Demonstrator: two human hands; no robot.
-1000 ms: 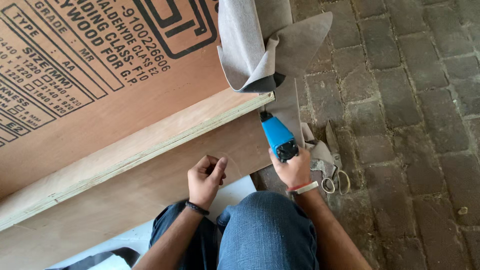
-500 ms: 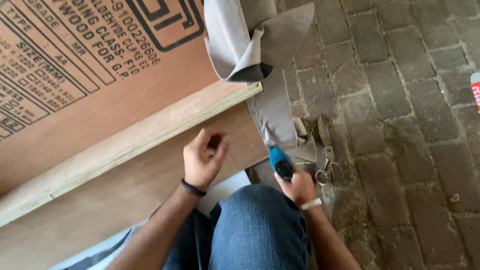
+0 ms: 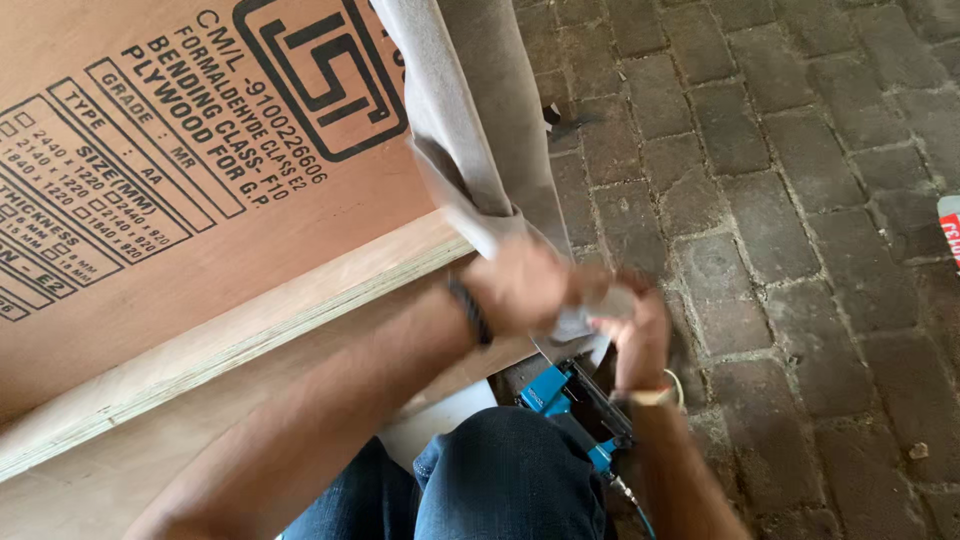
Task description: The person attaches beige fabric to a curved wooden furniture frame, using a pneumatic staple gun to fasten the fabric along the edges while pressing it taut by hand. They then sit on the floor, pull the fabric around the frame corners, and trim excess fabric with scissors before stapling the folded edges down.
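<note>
Both hands meet at the lower end of a grey fabric strip [image 3: 480, 130] that hangs down over the corner of a large plywood sheet [image 3: 200, 200], just above its pale wooden edge [image 3: 250, 335]. The left hand [image 3: 520, 285] is closed on the cloth where it bunches at the corner, and the right hand [image 3: 635, 330] pinches the loose end just beside it (motion blur hides the exact finger placement). The cloth looks light, limp and soft; it folds and drapes rather than holding shape, so it probably has to be gripped close to the edge and kept taut with both hands. A blue power tool [image 3: 570, 400] lies below on the brick paving [image 3: 800, 200], beside the person's denim-clad knee [image 3: 510, 480].
</note>
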